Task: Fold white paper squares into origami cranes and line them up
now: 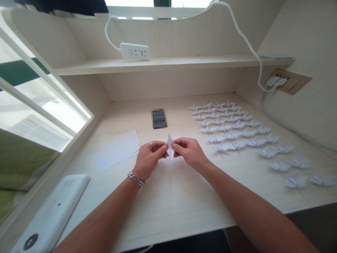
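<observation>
A small folded piece of white paper (170,147) is held upright just above the middle of the desk. My left hand (149,157), with a ring and a metal bracelet, pinches its left side. My right hand (189,151) pinches its right side, fingers curled. A loose pile of white paper sheets (117,149) lies on the desk to the left of my left hand. Several finished white paper cranes (231,126) stand in rows on the right part of the desk.
A small dark object (159,118) lies beyond my hands. A white device (51,214) rests on the ledge at front left. A power strip (134,51) sits on the shelf above, and a wall socket (283,81) with plugs and a white cable is on the right wall.
</observation>
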`<state>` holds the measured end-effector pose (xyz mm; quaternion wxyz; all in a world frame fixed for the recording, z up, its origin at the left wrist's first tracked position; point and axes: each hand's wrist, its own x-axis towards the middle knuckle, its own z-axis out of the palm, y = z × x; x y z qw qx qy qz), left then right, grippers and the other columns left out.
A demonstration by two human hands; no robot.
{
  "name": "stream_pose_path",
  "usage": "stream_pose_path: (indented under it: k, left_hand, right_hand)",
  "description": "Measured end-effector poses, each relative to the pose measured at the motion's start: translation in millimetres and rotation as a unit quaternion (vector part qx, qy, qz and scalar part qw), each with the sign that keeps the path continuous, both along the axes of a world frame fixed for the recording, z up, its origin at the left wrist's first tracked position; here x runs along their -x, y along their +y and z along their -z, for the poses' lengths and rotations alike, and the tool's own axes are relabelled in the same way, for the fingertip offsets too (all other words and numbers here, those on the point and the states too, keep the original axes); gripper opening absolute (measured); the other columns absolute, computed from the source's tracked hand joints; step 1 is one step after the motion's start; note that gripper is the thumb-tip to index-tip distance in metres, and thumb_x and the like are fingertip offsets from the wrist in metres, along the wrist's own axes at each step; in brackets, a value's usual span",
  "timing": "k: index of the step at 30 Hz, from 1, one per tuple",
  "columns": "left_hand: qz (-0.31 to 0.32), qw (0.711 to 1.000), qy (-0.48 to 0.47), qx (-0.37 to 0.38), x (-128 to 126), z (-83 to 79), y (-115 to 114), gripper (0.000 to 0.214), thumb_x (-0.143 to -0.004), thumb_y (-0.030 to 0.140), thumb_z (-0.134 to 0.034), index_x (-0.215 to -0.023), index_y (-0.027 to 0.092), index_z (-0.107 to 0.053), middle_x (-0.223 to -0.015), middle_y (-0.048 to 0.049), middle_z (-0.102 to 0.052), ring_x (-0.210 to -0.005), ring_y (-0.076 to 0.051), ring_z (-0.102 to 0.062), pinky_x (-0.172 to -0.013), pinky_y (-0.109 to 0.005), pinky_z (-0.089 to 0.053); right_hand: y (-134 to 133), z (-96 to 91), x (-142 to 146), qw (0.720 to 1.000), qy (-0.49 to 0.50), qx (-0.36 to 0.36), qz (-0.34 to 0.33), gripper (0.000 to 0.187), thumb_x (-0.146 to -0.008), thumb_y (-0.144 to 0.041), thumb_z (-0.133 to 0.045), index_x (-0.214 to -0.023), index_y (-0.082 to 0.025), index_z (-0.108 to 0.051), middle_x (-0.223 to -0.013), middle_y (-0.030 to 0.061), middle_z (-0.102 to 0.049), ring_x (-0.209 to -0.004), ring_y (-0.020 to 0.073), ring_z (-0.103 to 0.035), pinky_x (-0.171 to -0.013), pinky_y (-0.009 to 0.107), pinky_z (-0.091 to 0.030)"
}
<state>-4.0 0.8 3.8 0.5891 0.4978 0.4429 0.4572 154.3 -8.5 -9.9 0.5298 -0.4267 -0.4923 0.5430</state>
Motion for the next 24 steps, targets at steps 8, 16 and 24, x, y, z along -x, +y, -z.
stream_pose_path:
  k: [8, 16, 24]
  left_hand:
    - [0.004, 1.0, 0.011, 0.01, 0.5, 6.3, 2.0, 0.027, -0.066, 0.033, -0.08, -0.077, 0.011, -0.068, -0.062, -0.0013, -0.066, -0.056, -0.009, -0.058, -0.058, -0.023, -0.048]
    - [0.04, 0.998, 0.049, 0.019, 1.6, 4.3, 1.2, 0.026, -0.064, 0.031, -0.08, -0.074, 0.01, -0.067, -0.062, -0.0021, -0.064, -0.055, -0.01, -0.054, -0.054, -0.022, -0.043]
    - [0.086, 0.99, 0.114, 0.02, 0.4, 0.7, -0.6, 0.017, -0.065, 0.027, -0.075, -0.069, 0.011, -0.07, -0.059, -0.0021, -0.062, -0.054, -0.01, -0.051, -0.055, -0.023, -0.041]
  right_hand:
    - [-1.6, 1.1, 1.3, 1.0, -0.027, 0.0, -0.005, 0.023, -0.076, -0.037, -0.069, -0.08, -0.015, -0.069, -0.066, 0.0017, -0.067, -0.057, 0.0132, -0.062, -0.06, 0.029, -0.055]
    - [-0.1, -1.6, -4.8, 0.991, -0.116, -0.049, 0.041, 0.014, -0.073, -0.028, -0.069, -0.081, -0.017, -0.071, -0.079, 0.0038, -0.071, -0.073, 0.0169, -0.064, -0.067, 0.029, -0.051]
    - [2.5, -4.3, -8.3, 0.998, -0.017, -0.016, 0.051, 0.023, -0.064, -0.02, -0.075, -0.085, -0.016, -0.071, -0.08, 0.0051, -0.072, -0.076, 0.0175, -0.066, -0.071, 0.032, -0.053]
